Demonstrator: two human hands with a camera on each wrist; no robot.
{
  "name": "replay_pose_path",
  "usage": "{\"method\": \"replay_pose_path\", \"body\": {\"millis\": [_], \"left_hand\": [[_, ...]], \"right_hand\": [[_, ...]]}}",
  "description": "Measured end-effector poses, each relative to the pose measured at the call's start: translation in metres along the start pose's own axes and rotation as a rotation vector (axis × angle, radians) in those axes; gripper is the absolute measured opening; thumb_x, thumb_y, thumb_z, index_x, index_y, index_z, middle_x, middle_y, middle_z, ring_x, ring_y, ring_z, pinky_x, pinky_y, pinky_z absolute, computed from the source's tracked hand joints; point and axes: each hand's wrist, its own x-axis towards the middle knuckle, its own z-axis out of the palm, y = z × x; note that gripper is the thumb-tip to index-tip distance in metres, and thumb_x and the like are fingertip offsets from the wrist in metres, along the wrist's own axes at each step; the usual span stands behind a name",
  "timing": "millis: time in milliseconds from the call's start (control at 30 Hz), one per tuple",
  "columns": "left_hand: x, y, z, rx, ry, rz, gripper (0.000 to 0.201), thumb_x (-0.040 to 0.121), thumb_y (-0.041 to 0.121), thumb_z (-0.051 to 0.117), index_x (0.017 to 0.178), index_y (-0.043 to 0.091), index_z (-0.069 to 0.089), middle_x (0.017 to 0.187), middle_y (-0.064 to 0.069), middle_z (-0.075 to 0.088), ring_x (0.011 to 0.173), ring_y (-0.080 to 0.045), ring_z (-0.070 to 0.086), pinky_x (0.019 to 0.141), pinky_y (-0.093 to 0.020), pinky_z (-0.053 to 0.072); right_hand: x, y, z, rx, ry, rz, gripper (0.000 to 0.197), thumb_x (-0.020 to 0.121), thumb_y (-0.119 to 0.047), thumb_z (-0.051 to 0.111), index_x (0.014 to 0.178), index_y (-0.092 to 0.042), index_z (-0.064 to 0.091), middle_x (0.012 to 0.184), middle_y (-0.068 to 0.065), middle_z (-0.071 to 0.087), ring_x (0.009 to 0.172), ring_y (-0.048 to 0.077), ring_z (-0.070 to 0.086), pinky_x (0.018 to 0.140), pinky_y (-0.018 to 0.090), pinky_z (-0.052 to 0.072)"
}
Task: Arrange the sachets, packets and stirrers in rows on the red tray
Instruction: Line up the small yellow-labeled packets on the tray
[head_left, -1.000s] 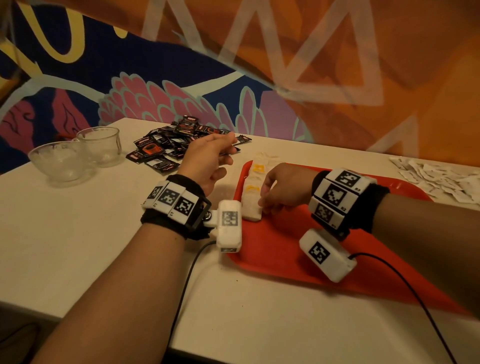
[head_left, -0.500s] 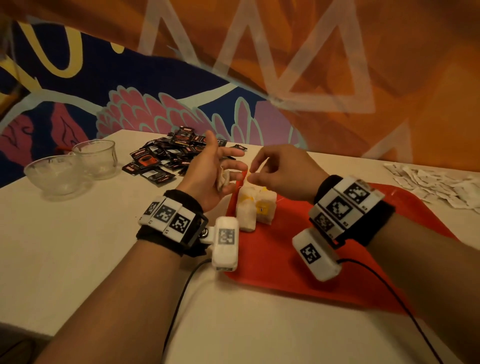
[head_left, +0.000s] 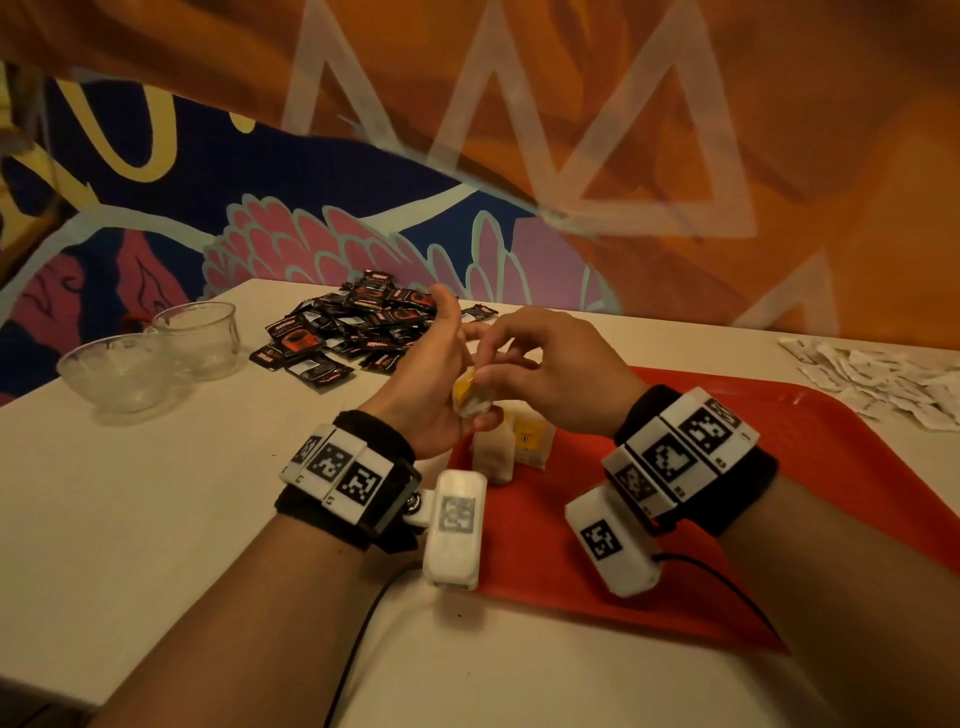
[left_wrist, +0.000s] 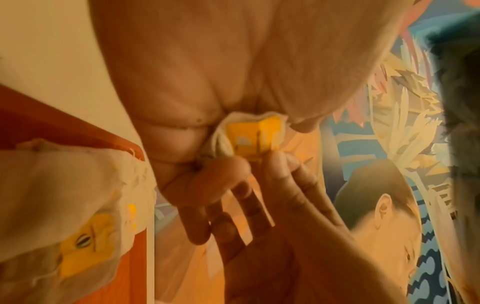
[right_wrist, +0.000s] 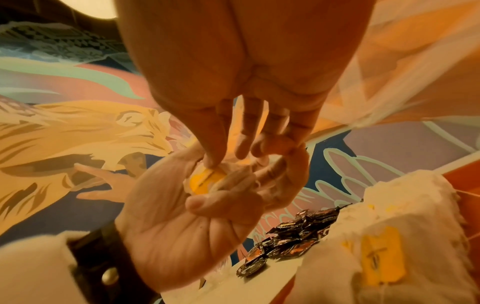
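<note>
1. Fingers (right_wrist: 215, 144) of the right hand (head_left: 550, 374) pinch a yellow-tagged tea bag (head_left: 470, 397) cupped in the left hand (head_left: 421, 384).
2. Both hands hover above the red tray (head_left: 779, 499), at its far-left corner.
3. Two tea bags (head_left: 511, 449) lie on the tray there.

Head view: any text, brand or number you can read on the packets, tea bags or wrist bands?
No text reads clearly.
Black packets: white and red print, a cup picture, words too blurred.
Tea bag tags: yellow with a dark mark, unreadable.
White sachets: no print visible.
Wrist bands: black-and-white square codes, small characters beneath too small to read.
</note>
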Motion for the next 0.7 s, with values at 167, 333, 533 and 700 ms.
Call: {"method": "replay_pose_path", "body": {"millis": [167, 333, 533, 700], "left_hand": [[0.002, -0.003, 0.002, 0.025, -0.046, 0.022, 0.085, 0.087, 0.079, 0.015, 0.126, 0.011, 0.048, 0.103, -0.010, 0.061, 0.075, -0.020, 0.054, 0.049, -0.026, 0.035], [-0.001, 0.001, 0.002, 0.112, -0.023, 0.118, 0.058, 0.088, 0.058, 0.045, 0.116, 0.010, 0.059, 0.103, -0.008, 0.067, 0.087, -0.021, 0.065, 0.065, -0.033, 0.054], [0.001, -0.002, 0.001, 0.289, 0.252, 0.347, 0.010, 0.096, 0.010, 0.060, 0.094, 0.008, 0.069, 0.094, -0.010, 0.071, 0.088, -0.020, 0.068, 0.079, -0.031, 0.058], [-0.001, 0.000, 0.002, 0.318, 0.316, 0.399, 0.007, 0.092, 0.006, 0.064, 0.096, 0.008, 0.069, 0.090, -0.008, 0.073, 0.075, -0.014, 0.071, 0.061, -0.024, 0.057]], "right_hand": [[0.000, 0.004, 0.001, 0.028, -0.015, -0.003, 0.016, 0.093, -0.018, 0.065, 0.082, -0.027, 0.057, 0.091, -0.003, 0.066, 0.088, 0.015, 0.062, 0.077, 0.026, 0.050], [0.003, 0.012, -0.002, 0.043, 0.185, 0.025, 0.015, 0.094, -0.015, 0.062, 0.086, -0.024, 0.054, 0.083, -0.011, 0.060, 0.080, 0.010, 0.060, 0.071, 0.021, 0.048], [0.003, 0.020, -0.003, 0.123, 0.295, 0.110, 0.027, 0.087, -0.013, 0.072, 0.087, -0.031, 0.052, 0.085, -0.011, 0.061, 0.076, 0.007, 0.063, 0.068, 0.023, 0.054], [0.000, 0.015, -0.008, 0.107, 0.076, 0.239, 0.013, 0.083, -0.021, 0.078, 0.084, -0.026, 0.066, 0.078, -0.004, 0.072, 0.073, 0.012, 0.072, 0.066, 0.029, 0.056]]}}
